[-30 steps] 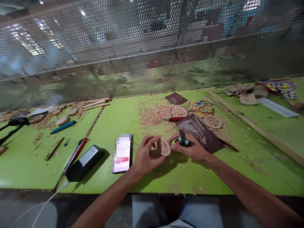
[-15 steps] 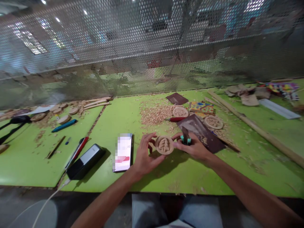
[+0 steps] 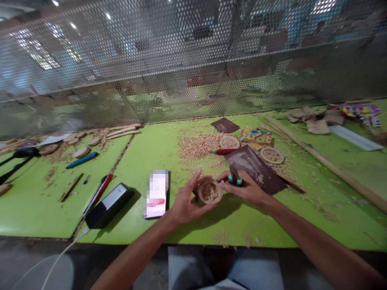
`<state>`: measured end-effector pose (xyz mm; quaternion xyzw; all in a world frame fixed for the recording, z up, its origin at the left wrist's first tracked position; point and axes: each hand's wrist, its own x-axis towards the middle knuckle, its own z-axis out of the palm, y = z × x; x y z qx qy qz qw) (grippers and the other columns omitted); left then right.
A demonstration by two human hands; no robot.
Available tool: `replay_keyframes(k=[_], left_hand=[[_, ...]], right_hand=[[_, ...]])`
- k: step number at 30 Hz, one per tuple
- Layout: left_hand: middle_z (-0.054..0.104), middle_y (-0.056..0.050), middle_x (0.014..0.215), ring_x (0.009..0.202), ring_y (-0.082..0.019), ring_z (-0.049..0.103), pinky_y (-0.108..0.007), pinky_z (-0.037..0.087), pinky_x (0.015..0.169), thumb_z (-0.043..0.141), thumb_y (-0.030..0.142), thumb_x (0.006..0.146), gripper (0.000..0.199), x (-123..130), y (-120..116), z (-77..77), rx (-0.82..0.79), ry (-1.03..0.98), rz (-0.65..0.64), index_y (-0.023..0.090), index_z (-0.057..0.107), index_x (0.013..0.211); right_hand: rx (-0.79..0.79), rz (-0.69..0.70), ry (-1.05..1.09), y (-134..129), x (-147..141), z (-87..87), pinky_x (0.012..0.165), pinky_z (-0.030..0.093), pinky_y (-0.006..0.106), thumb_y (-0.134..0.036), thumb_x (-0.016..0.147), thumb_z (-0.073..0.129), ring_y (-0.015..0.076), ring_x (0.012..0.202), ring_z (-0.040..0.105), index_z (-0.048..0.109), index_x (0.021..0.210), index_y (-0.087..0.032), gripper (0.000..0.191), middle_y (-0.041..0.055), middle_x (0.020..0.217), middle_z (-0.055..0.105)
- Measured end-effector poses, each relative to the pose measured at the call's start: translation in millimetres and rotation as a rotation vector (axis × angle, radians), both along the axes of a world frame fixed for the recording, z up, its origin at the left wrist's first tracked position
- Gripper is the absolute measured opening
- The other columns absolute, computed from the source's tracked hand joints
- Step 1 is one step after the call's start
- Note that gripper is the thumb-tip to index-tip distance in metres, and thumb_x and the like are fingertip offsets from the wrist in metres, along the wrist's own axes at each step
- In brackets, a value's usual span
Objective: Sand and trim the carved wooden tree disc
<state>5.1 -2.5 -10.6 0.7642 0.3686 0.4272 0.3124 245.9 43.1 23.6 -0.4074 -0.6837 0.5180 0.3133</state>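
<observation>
A round carved wooden disc [image 3: 209, 192] with a raised rim and a relief inside is held a little above the green table, tilted. My left hand [image 3: 186, 203] grips it from the left, fingers behind and thumb along the lower edge. At the disc's right edge, the fingertips of my right hand [image 3: 246, 188] are touching or very close. Held in that hand is a small tool with a teal part [image 3: 235, 180] and a dark upright part; its exact kind is unclear. Just beyond lies a dark sheet of sandpaper [image 3: 252, 161] dusted with shavings.
Behind my hands are a pile of wood shavings [image 3: 198, 146], a red-handled tool [image 3: 223, 152] and carved discs [image 3: 271, 155]. A phone [image 3: 156, 194] and a black device [image 3: 109, 205] lie left. A long wooden stick [image 3: 320, 157] crosses the right; a perforated metal screen [image 3: 187, 68] stands behind.
The disc has turned and tilted in my left hand, so its relief faces differently and more of its side shows. My right hand has shifted slightly, still with the teal tool.
</observation>
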Motion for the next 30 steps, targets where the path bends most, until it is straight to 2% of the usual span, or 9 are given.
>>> replay_keyframes(k=[7, 15, 23, 30], left_hand=[[0.065, -0.018, 0.141, 0.124, -0.030, 0.069, -0.042, 0.062, 0.096, 0.092, 0.029, 0.074, 0.111, 2.0, -2.4, 1.9, -0.068, -0.051, 0.006, 0.031, 0.022, 0.161], [0.065, -0.019, 0.142, 0.116, -0.030, 0.073, -0.039, 0.063, 0.090, 0.095, 0.029, 0.070, 0.116, 2.7, -0.9, 1.8, -0.119, -0.116, -0.001, 0.032, 0.024, 0.161], [0.064, -0.017, 0.144, 0.113, -0.030, 0.074, -0.039, 0.064, 0.087, 0.097, 0.027, 0.068, 0.120, 3.4, -2.2, 3.9, -0.124, -0.171, 0.007, 0.037, 0.022, 0.161], [0.064, -0.016, 0.144, 0.119, -0.031, 0.072, -0.041, 0.064, 0.090, 0.097, 0.025, 0.067, 0.121, 4.8, -1.1, 4.6, -0.102, -0.196, -0.003, 0.039, 0.023, 0.161]], right_hand=[[0.035, -0.050, -0.001, 1.3, -1.5, 0.1, 0.058, 0.040, 0.030, -0.062, 0.086, 0.070, 0.0151, 0.062, 0.050, 0.074, 0.086, -0.019, 0.044, 0.0020, 0.069, 0.062], [0.030, -0.048, -0.006, 1.8, -0.9, -6.6, 0.054, 0.037, 0.028, -0.065, 0.080, 0.075, 0.0136, 0.057, 0.047, 0.075, 0.088, -0.017, 0.049, -0.0003, 0.061, 0.056], [0.083, -0.086, -0.005, 3.2, 0.7, -8.8, 0.059, 0.043, 0.031, -0.062, 0.084, 0.074, 0.0182, 0.066, 0.056, 0.077, 0.088, -0.020, 0.042, 0.0034, 0.069, 0.065], [0.119, -0.108, 0.004, 4.3, 0.9, -9.7, 0.054, 0.038, 0.029, -0.058, 0.086, 0.073, 0.0156, 0.059, 0.051, 0.076, 0.084, -0.021, 0.038, 0.0020, 0.065, 0.062]])
